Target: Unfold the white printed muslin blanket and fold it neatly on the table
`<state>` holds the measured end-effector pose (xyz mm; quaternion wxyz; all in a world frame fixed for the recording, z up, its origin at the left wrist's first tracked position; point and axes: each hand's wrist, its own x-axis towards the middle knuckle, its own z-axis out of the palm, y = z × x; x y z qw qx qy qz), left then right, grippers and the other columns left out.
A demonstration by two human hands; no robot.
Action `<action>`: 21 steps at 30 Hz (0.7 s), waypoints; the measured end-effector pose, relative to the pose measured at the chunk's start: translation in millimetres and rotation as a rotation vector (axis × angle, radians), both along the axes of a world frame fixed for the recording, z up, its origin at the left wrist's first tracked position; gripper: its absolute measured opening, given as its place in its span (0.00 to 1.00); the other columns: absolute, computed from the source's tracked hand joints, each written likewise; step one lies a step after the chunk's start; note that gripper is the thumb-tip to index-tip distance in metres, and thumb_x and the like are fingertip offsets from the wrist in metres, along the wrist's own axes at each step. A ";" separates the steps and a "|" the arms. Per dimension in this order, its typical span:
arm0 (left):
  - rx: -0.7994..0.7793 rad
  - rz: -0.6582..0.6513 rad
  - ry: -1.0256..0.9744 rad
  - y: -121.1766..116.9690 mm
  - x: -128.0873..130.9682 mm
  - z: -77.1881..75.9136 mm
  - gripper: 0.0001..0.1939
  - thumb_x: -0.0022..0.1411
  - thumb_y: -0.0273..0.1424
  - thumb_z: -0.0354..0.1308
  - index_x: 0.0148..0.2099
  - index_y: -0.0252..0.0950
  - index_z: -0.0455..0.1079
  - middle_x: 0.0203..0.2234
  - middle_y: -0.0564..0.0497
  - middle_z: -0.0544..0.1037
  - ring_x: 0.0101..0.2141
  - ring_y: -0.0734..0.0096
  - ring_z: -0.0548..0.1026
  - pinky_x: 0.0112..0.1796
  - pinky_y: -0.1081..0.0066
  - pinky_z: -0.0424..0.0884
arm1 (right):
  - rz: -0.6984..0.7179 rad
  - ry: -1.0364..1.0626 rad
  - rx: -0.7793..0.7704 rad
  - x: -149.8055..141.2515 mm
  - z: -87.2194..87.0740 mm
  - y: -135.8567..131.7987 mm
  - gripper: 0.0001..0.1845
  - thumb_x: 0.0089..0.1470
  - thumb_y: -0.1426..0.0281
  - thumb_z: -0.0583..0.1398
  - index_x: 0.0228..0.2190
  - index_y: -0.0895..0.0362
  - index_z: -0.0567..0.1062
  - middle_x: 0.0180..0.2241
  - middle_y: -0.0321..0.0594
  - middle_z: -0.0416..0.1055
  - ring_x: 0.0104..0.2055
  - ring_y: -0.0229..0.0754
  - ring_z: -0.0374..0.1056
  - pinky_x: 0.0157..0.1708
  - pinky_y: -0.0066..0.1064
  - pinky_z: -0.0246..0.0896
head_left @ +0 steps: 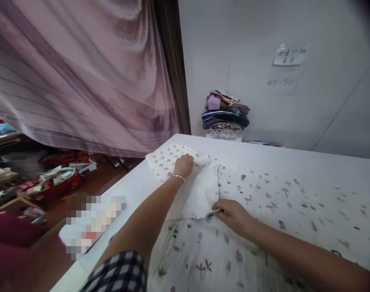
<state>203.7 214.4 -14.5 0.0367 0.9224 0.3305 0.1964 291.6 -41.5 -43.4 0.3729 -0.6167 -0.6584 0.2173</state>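
Right hand [233, 217] pinches cloth [200, 194] corner (fingertips closed), roughly 4 o'clock from left hand [184, 165]. Left fingers curled on cloth, can't tell how tightly closed.

From the wearer's head, we look forward and down across the table [248, 154], with the left hand [184, 165] and right hand [234, 215] near us, the wall [248, 48] farther ahead, and the curtain [112, 61] at upper left.
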 end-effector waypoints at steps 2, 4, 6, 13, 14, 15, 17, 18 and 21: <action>-0.060 0.087 -0.079 -0.5 -6.8 12.2 0.15 0.62 0.29 0.41 0.47 0.33 0.66 0.36 0.44 0.74 0.36 0.64 0.71 0.36 0.67 0.65 | 0.051 -0.043 0.077 1.2 10.2 -2.8 0.11 0.57 0.71 0.52 0.35 0.53 0.74 0.32 0.38 0.71 0.36 0.38 0.67 0.36 0.28 0.60; -0.157 0.114 -0.167 -7.0 -17.7 23.7 0.17 0.64 0.36 0.41 0.46 0.34 0.66 0.31 0.47 0.75 0.30 0.68 0.71 0.31 0.71 0.65 | 0.046 -0.099 0.132 0.9 19.4 -6.0 0.11 0.58 0.70 0.52 0.36 0.53 0.74 0.32 0.38 0.70 0.35 0.37 0.66 0.34 0.27 0.60; -0.367 0.110 -0.312 -21.7 -31.5 32.5 0.19 0.60 0.44 0.47 0.40 0.34 0.68 0.28 0.50 0.74 0.28 0.70 0.70 0.28 0.73 0.64 | 0.010 -0.162 0.165 -0.8 25.6 -8.8 0.11 0.58 0.71 0.52 0.36 0.53 0.74 0.32 0.39 0.67 0.34 0.37 0.65 0.32 0.27 0.59; -0.998 -0.079 -0.363 -114.4 -83.8 27.5 0.23 0.54 0.52 0.51 0.24 0.35 0.62 0.19 0.56 0.63 0.22 0.76 0.60 0.25 0.74 0.56 | -0.057 -0.249 0.273 -9.5 25.9 -16.8 0.11 0.55 0.73 0.54 0.34 0.53 0.76 0.48 0.46 0.63 0.50 0.47 0.60 0.43 0.36 0.61; -0.991 -0.167 -0.303 -126.6 -90.4 23.8 0.23 0.55 0.51 0.50 0.23 0.35 0.61 0.19 0.56 0.62 0.23 0.76 0.60 0.26 0.74 0.57 | -0.038 -0.219 0.258 -10.9 25.0 -19.3 0.11 0.56 0.73 0.53 0.34 0.53 0.76 0.48 0.45 0.64 0.49 0.45 0.61 0.43 0.35 0.61; -0.972 -0.256 -0.244 -137.3 -96.3 19.7 0.23 0.56 0.50 0.50 0.22 0.35 0.60 0.20 0.56 0.62 0.24 0.76 0.60 0.27 0.74 0.57 | -0.009 -0.182 0.236 -12.6 23.7 -22.3 0.11 0.56 0.73 0.53 0.35 0.52 0.75 0.45 0.44 0.66 0.47 0.43 0.63 0.42 0.34 0.61; -0.907 -0.353 -0.137 -153.7 -105.6 11.3 0.22 0.55 0.50 0.52 0.22 0.35 0.59 0.22 0.56 0.62 0.25 0.76 0.61 0.28 0.74 0.58 | 0.069 -0.129 0.194 -16.5 19.7 -29.1 0.11 0.57 0.73 0.52 0.34 0.53 0.75 0.36 0.40 0.70 0.39 0.40 0.66 0.39 0.31 0.61; -0.867 -0.334 -0.090 -159.3 -108.4 7.2 0.22 0.53 0.50 0.53 0.23 0.36 0.60 0.22 0.56 0.63 0.26 0.75 0.62 0.28 0.74 0.58 | 0.106 -0.127 0.183 -18.7 16.8 -32.5 0.11 0.58 0.73 0.52 0.33 0.54 0.75 0.32 0.39 0.71 0.36 0.39 0.66 0.37 0.31 0.61; -0.726 -0.120 -0.029 -166.9 -107.4 -3.1 0.23 0.46 0.53 0.57 0.30 0.38 0.63 0.23 0.55 0.68 0.26 0.71 0.65 0.26 0.73 0.57 | 0.175 -0.196 0.208 -26.1 4.7 -41.1 0.11 0.59 0.71 0.52 0.33 0.56 0.74 0.31 0.40 0.72 0.36 0.40 0.66 0.39 0.34 0.59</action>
